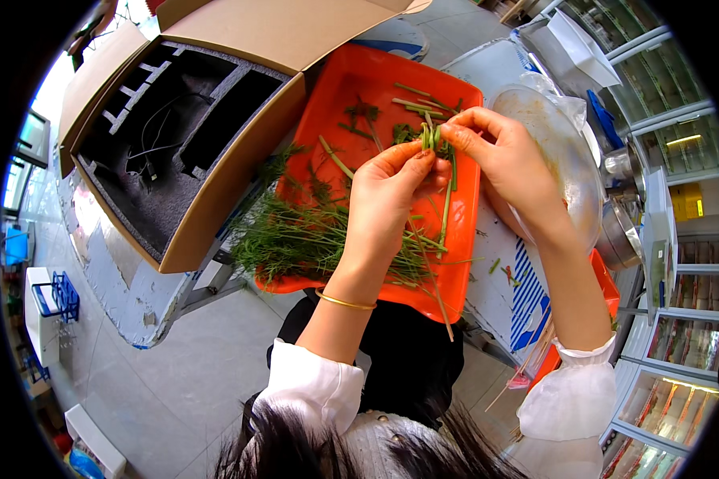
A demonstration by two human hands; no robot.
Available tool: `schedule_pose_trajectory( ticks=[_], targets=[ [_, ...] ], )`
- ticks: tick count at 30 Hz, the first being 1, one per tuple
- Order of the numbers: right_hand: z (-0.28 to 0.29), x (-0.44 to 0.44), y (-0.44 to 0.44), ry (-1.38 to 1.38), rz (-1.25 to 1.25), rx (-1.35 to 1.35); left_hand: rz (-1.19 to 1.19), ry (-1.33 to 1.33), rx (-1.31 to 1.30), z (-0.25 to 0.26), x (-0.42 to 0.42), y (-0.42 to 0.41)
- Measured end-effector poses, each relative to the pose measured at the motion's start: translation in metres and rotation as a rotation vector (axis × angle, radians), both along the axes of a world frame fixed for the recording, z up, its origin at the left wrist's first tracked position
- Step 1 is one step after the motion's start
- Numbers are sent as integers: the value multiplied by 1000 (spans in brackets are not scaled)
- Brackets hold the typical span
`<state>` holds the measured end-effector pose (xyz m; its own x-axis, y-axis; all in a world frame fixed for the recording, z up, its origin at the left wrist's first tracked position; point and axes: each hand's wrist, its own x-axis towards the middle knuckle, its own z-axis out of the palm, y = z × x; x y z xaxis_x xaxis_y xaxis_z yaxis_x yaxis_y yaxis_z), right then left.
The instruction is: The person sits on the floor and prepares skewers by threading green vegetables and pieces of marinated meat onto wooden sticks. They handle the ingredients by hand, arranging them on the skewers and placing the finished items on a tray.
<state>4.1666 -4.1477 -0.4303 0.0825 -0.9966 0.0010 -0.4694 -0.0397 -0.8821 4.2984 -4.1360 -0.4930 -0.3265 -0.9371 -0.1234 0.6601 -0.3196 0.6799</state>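
Observation:
Both my hands meet over the upper right part of an orange plastic tray (389, 72). Between the fingertips of my left hand (395, 173) is a small bundle of green stems (429, 139), folded or wound together. My right hand (491, 143) pinches the same bundle from the other side. Feathery green herbs, which look like dill (299, 236), lie heaped along the tray's near left side, partly behind my left forearm. Loose cut stems (416, 106) are scattered at the tray's far end. One long stem (446, 218) lies below my fingers.
An open cardboard box (233, 185) with dark foam and a cable (156, 149) stands left of the tray. A large stained, translucent bowl (566, 149) is at the right, beside metal pots (620, 233). Thin wooden skewers (536, 353) stick out near my right forearm. Glass-fronted display cases (689, 341) line the right.

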Motion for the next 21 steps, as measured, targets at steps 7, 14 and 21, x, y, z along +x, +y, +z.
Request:
schedule_pose_trajectory(
  ticks=[7,14,21],
  targets=[
    [9,-10,3,-125,112,323,-84,-258,-158,5,-3,4],
    [13,-14,6,-132,169,219,-213,-22,16,3,0,2],
    [19,-29,10,-81,193,167,-246,46,66,2,-4,3]
  ],
)
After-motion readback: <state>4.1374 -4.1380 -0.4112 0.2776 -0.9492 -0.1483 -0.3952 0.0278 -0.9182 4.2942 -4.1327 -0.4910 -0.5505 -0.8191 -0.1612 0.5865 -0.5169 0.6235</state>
